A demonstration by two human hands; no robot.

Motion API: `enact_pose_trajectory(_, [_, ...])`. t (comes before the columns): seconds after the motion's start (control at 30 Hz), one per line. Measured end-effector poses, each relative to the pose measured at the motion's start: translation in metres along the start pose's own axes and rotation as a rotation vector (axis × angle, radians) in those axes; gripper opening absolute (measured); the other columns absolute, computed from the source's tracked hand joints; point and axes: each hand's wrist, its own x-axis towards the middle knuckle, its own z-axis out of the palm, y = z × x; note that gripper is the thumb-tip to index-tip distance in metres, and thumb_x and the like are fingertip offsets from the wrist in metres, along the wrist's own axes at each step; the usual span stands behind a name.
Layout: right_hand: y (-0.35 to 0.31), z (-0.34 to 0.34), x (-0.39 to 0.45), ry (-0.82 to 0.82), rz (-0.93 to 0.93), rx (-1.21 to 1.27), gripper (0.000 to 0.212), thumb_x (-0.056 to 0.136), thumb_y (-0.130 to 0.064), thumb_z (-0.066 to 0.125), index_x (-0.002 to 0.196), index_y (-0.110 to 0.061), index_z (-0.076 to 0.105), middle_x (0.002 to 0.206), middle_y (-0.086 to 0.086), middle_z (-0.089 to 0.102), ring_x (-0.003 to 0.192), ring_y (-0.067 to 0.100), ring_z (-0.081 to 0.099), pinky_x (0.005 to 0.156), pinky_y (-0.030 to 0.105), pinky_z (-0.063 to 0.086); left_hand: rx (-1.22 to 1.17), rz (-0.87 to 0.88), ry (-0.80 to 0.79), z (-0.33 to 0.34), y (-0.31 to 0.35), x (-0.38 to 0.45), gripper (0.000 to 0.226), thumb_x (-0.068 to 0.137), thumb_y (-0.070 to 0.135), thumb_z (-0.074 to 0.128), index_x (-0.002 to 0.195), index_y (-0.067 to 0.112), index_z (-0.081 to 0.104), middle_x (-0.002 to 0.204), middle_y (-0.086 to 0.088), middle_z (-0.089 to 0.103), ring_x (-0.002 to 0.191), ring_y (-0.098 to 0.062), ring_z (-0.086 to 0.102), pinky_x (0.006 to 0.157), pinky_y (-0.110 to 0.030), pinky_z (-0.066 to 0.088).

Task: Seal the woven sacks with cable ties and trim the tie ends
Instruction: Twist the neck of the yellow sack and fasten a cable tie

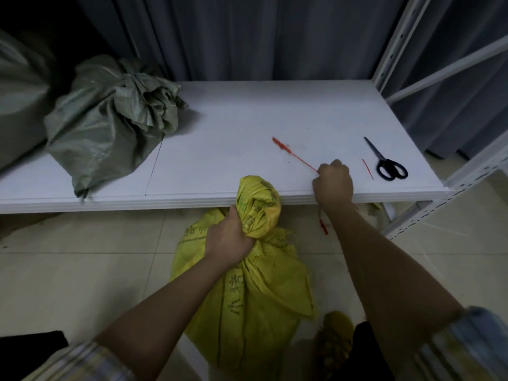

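A yellow woven sack stands on the tiled floor in front of a white shelf board. My left hand grips its bunched neck just below the gathered top. My right hand rests at the board's front edge, fingers curled round red cable ties; one lies across the board, and another red end hangs below my wrist. Black-handled scissors lie on the board to the right of that hand, with a short red tie offcut beside them.
A grey-green woven sack lies crumpled on the left of the board, and another grey bag sits at the far left. White shelf uprights stand on the right. A grey curtain hangs behind.
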Motion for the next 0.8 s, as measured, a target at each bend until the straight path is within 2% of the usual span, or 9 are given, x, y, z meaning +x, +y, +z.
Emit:
enact_pose_trajectory(0.07, [-0.013,-0.004,-0.013,0.021,-0.02,0.148,0.024,0.086,0.001,0.048,0.103,0.008,0.064,0.108,0.025,0.052,0.094,0.038,0.055,0.076,0.036,0.045,-0.041,-0.024,0.014,-0.008,-0.007,-0.01,0.066,0.07,0.055,0.041,0.123,0.016,0.04,0.113,-0.008,0.064,0.103,-0.033,0.06,0.084,-0.037,0.044])
enact_pose_trajectory(0.13, [-0.027,-0.008,-0.032,0.022,-0.021,0.265,0.026,0.086,0.0,0.05,0.106,0.007,0.065,0.11,0.023,0.052,0.091,0.038,0.057,0.078,0.035,0.045,-0.072,-0.041,0.027,-0.015,-0.014,-0.02,0.062,0.073,0.055,0.044,0.122,0.017,0.041,0.112,-0.009,0.064,0.102,-0.034,0.06,0.084,-0.038,0.046])
enact_pose_trajectory(0.3, [-0.062,-0.011,-0.091,-0.013,-0.02,0.486,0.02,0.087,-0.003,0.057,0.102,0.002,0.068,0.104,0.021,0.057,0.088,0.029,0.058,0.069,0.015,0.031,-0.177,-0.042,0.04,-0.036,-0.037,-0.053,0.065,0.068,0.054,0.046,0.125,0.023,0.039,0.111,-0.005,0.066,0.099,-0.033,0.062,0.082,-0.04,0.051])
enact_pose_trajectory(0.4, [-0.082,-0.01,-0.122,-0.007,-0.013,0.551,0.014,0.084,-0.003,0.061,0.092,0.001,0.072,0.092,0.02,0.064,0.088,0.03,0.06,0.07,0.019,0.033,-0.221,-0.031,0.044,-0.05,-0.049,-0.074,0.07,0.069,0.054,0.047,0.131,0.022,0.039,0.114,-0.004,0.065,0.102,-0.032,0.062,0.082,-0.038,0.051])
enact_pose_trajectory(0.53, [-0.107,-0.008,-0.153,-0.066,0.03,0.636,0.012,0.084,-0.006,0.064,0.091,-0.004,0.074,0.091,0.017,0.064,0.081,0.025,0.062,0.073,0.023,0.044,-0.25,-0.011,0.045,-0.063,-0.062,-0.097,0.073,0.069,0.055,0.048,0.135,0.024,0.036,0.118,-0.004,0.064,0.106,-0.032,0.06,0.084,-0.037,0.05])
enact_pose_trajectory(0.63, [-0.122,-0.008,-0.175,-0.119,-0.008,0.687,0.011,0.083,-0.004,0.065,0.089,-0.003,0.075,0.082,0.008,0.068,0.074,0.015,0.061,0.064,0.01,0.042,-0.254,0.003,0.03,-0.067,-0.07,-0.113,0.076,0.067,0.056,0.048,0.135,0.023,0.036,0.12,-0.006,0.063,0.108,-0.032,0.06,0.084,-0.036,0.05])
enact_pose_trajectory(0.73, [-0.13,-0.003,-0.196,-0.211,-0.009,0.724,0.013,0.081,-0.007,0.064,0.084,-0.006,0.077,0.078,0.007,0.073,0.071,0.011,0.063,0.058,0.011,0.04,-0.266,-0.006,-0.021,-0.068,-0.079,-0.125,0.08,0.061,0.067,0.044,0.127,0.023,0.041,0.117,-0.005,0.064,0.106,-0.03,0.06,0.082,-0.037,0.05])
enact_pose_trajectory(0.8, [-0.134,-0.001,-0.208,-0.248,0.015,0.738,0.025,0.075,-0.019,0.056,0.082,-0.006,0.076,0.078,0.009,0.072,0.069,0.011,0.061,0.056,0.006,0.037,-0.255,-0.008,-0.037,-0.067,-0.085,-0.128,0.08,0.059,0.067,0.044,0.124,0.021,0.042,0.115,-0.005,0.064,0.104,-0.03,0.061,0.08,-0.037,0.05])
